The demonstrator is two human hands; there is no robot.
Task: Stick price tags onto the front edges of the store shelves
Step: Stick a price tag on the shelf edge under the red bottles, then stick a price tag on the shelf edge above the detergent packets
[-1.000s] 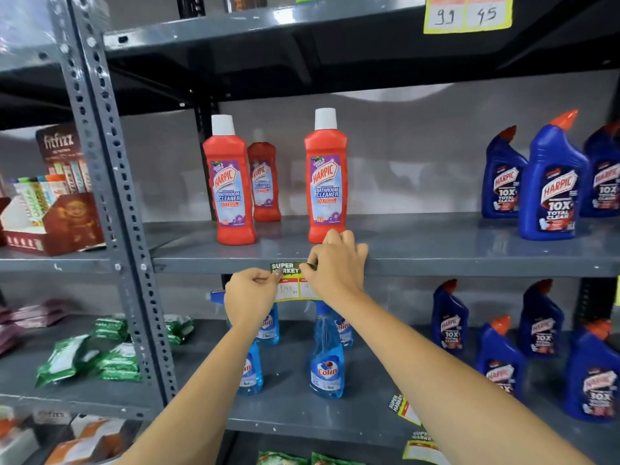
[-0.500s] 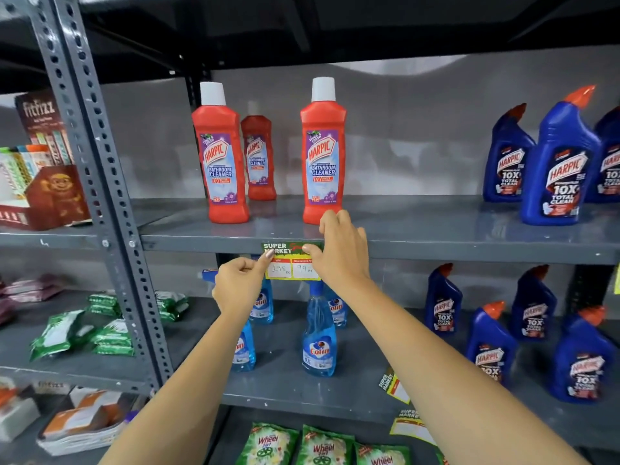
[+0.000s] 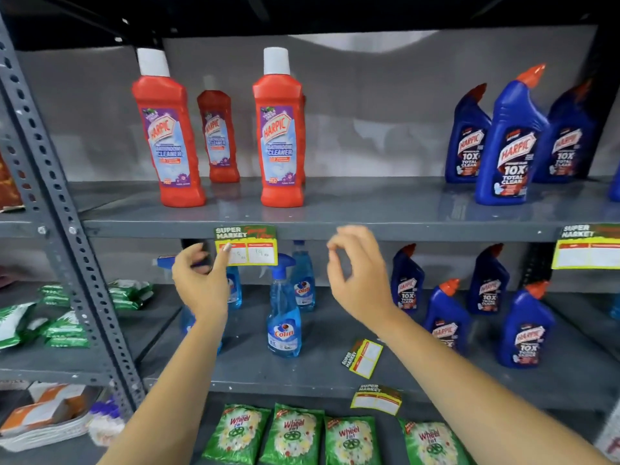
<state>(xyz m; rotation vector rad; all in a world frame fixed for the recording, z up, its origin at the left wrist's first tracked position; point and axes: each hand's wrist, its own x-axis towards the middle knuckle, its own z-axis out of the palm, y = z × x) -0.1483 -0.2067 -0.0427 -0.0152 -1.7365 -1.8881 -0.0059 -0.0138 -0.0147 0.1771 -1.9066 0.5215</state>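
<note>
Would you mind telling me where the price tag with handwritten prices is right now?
The price tag hangs from the front edge of the shelf, centre-left in the head view, below the two front red Harpic bottles, its left edge touched by the left hand.

— Where is the green-and-yellow paper price tag [image 3: 246, 245]?
— Stuck flat on the grey metal shelf's front edge [image 3: 402, 232], hanging below it, handwritten prices in its white boxes.
— Any others?
— A blank one [image 3: 586, 247] hangs far right; two loose tags [image 3: 362, 358] [image 3: 376, 398] lie on the lower shelf [image 3: 255, 370].
</note>
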